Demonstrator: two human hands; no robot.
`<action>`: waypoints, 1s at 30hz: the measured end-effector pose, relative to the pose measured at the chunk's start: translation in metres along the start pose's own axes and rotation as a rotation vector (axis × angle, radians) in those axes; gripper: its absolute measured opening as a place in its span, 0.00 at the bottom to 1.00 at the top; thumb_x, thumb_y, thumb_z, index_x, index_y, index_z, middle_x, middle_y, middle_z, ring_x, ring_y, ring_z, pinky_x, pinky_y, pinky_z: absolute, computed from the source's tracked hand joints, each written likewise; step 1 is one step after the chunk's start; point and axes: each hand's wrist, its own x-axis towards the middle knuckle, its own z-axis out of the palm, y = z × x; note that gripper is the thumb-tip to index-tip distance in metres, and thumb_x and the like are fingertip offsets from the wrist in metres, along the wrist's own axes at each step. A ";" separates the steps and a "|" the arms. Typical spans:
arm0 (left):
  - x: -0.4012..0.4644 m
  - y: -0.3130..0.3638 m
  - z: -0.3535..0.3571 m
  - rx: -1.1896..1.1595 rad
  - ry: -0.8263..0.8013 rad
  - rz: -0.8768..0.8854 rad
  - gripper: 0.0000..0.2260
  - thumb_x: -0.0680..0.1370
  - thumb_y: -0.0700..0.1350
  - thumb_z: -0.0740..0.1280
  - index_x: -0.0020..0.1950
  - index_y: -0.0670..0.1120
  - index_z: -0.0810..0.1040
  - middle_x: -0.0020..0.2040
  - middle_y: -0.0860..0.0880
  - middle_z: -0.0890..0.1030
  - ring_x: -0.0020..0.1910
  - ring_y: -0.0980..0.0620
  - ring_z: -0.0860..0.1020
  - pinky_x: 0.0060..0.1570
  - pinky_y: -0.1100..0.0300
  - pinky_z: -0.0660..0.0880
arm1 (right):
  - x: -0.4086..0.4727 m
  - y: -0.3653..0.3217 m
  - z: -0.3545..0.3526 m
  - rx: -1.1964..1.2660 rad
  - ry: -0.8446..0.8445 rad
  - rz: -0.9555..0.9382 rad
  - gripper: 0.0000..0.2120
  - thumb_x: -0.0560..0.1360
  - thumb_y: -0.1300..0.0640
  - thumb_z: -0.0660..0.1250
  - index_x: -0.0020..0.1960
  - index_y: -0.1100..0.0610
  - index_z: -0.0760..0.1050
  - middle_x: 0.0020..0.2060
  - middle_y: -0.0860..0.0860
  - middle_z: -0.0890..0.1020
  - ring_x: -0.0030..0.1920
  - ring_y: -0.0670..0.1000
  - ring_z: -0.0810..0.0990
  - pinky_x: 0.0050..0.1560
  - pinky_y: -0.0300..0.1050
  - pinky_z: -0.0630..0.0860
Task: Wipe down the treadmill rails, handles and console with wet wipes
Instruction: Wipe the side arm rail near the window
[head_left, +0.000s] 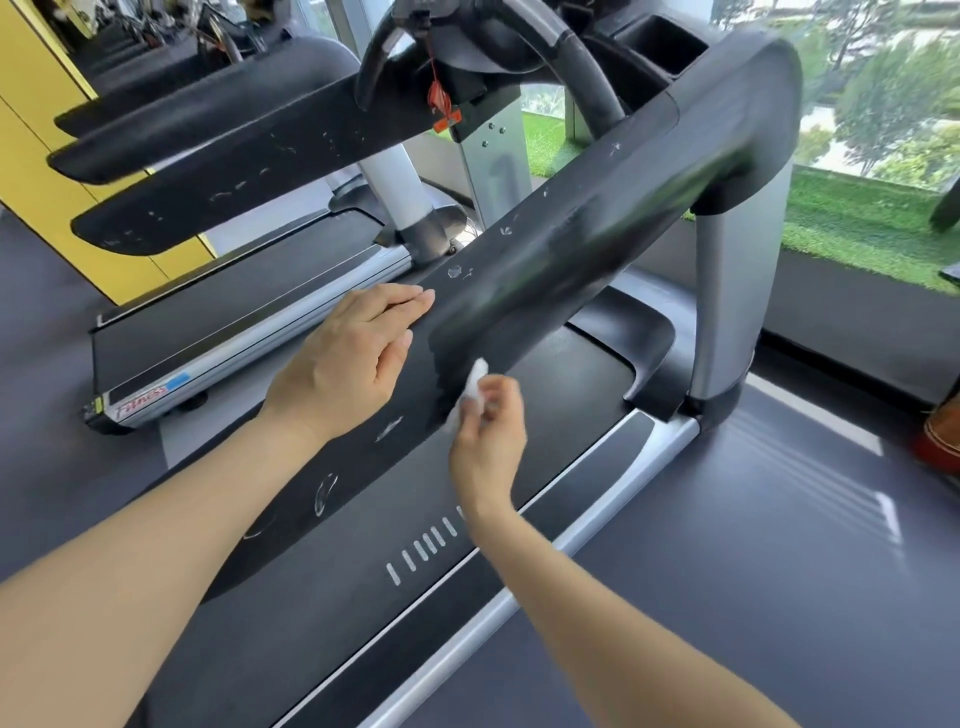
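Left hand (353, 358) lies flat, fingers straight, on top of the black rail (545, 260). Right hand (488, 431) pinches a white wipe (474, 387) against the rail's near side — just below the left hand's fingertips.

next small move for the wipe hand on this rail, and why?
Probably slide the wet wipe up and over onto the rail's top face, toward the left hand. The right hand pinches the wipe against the rail's belt-side edge, while whitish smudges show along the top, both ahead of the left hand, which rests flat on the rail, and behind it.
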 end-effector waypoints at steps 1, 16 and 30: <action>0.000 0.000 0.000 0.002 0.000 0.000 0.20 0.79 0.45 0.54 0.68 0.42 0.73 0.63 0.47 0.75 0.60 0.51 0.69 0.62 0.67 0.62 | 0.019 -0.003 -0.004 0.044 0.067 0.037 0.03 0.79 0.61 0.59 0.48 0.54 0.69 0.38 0.47 0.75 0.36 0.38 0.74 0.39 0.27 0.67; -0.001 -0.001 -0.001 -0.019 -0.007 -0.002 0.20 0.79 0.46 0.54 0.68 0.44 0.73 0.63 0.50 0.75 0.60 0.51 0.70 0.60 0.66 0.64 | 0.080 -0.027 -0.011 0.164 0.260 -0.096 0.10 0.78 0.64 0.60 0.51 0.54 0.77 0.46 0.49 0.74 0.38 0.40 0.73 0.43 0.29 0.69; -0.038 -0.014 -0.023 -0.084 -0.069 0.010 0.18 0.79 0.41 0.58 0.68 0.44 0.73 0.64 0.50 0.74 0.63 0.54 0.68 0.62 0.62 0.65 | -0.011 -0.017 0.012 0.067 0.017 -0.233 0.17 0.74 0.70 0.60 0.44 0.48 0.76 0.45 0.50 0.76 0.40 0.41 0.74 0.42 0.33 0.71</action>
